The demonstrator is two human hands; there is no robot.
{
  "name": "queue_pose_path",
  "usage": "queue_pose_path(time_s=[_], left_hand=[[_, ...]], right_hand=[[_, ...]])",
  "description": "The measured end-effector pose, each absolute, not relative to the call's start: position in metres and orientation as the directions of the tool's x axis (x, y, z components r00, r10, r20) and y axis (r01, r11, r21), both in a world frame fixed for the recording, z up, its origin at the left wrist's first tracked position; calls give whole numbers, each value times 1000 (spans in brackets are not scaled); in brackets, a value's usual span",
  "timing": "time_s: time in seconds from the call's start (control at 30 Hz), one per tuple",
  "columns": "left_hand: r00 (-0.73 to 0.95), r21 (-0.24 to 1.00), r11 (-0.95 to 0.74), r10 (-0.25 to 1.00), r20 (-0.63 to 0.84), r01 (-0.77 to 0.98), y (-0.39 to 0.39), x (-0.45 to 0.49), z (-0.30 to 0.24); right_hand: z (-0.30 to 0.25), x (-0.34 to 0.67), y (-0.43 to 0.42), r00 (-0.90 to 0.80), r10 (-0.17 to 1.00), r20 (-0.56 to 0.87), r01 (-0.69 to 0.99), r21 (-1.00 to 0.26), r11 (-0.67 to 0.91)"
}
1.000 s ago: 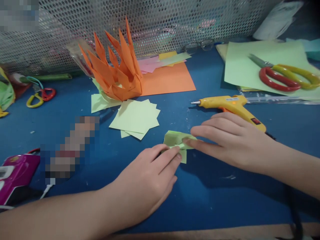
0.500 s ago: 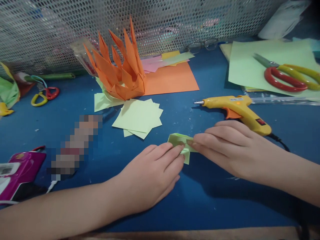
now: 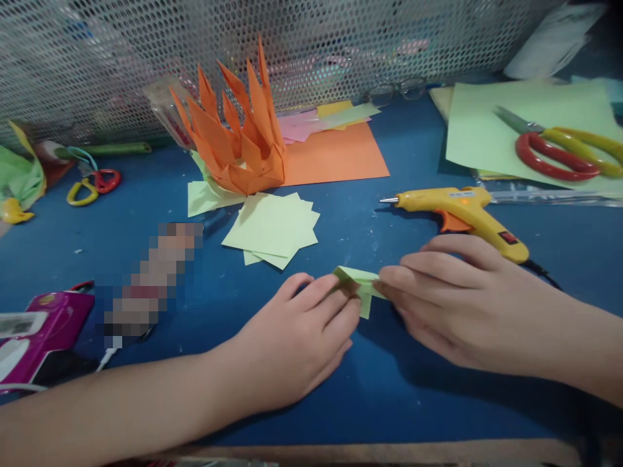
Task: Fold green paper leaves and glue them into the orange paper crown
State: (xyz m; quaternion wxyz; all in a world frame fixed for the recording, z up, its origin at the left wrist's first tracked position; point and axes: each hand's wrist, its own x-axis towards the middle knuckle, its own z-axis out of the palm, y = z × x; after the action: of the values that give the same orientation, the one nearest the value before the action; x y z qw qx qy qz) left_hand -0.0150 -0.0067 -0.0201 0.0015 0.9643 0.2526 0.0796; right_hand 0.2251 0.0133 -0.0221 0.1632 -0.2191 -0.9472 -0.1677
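A small folded piece of light green paper (image 3: 365,305) lies between my hands near the middle of the blue table. My left hand (image 3: 311,331) has its fingertips closed on the paper's left side, and its fingers hide part of it. From the right, my right hand (image 3: 438,298) pinches the paper's right end, with the thumb out of sight under the fingers. Just beyond them lies a fanned stack of light green paper squares (image 3: 272,224). Behind the stack stands an orange folded-paper piece (image 3: 243,149) with tall pointed petals.
Close beyond my right hand lies a yellow glue gun (image 3: 452,201), its metal nozzle pointing left. Large scissors (image 3: 559,152) rest on green sheets (image 3: 477,123) at the back right. Small scissors (image 3: 92,185) and a purple box (image 3: 58,331) are on the left. A perforated metal panel (image 3: 341,39) borders the back.
The green paper's upper left part now stands raised and darker by my left fingers. My right hand has shifted slightly at the paper's right end. The whole view has moved a little.
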Motion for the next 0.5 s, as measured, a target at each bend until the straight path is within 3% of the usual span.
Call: queue_pose_path(time_s=[0.2, 0.37, 0.5], left_hand=[[761, 234, -782, 619, 193, 577, -8, -17, -28], [705, 289, -733, 676, 214, 616, -16, -12, -33], [669, 264, -687, 724, 167, 677, -23, -8, -30]], right_hand=[[-23, 219, 14, -789, 410, 457, 558, 256, 789], [-27, 217, 14, -691, 552, 466, 643, 49, 764], [-29, 214, 10, -711, 492, 502, 609, 89, 788]])
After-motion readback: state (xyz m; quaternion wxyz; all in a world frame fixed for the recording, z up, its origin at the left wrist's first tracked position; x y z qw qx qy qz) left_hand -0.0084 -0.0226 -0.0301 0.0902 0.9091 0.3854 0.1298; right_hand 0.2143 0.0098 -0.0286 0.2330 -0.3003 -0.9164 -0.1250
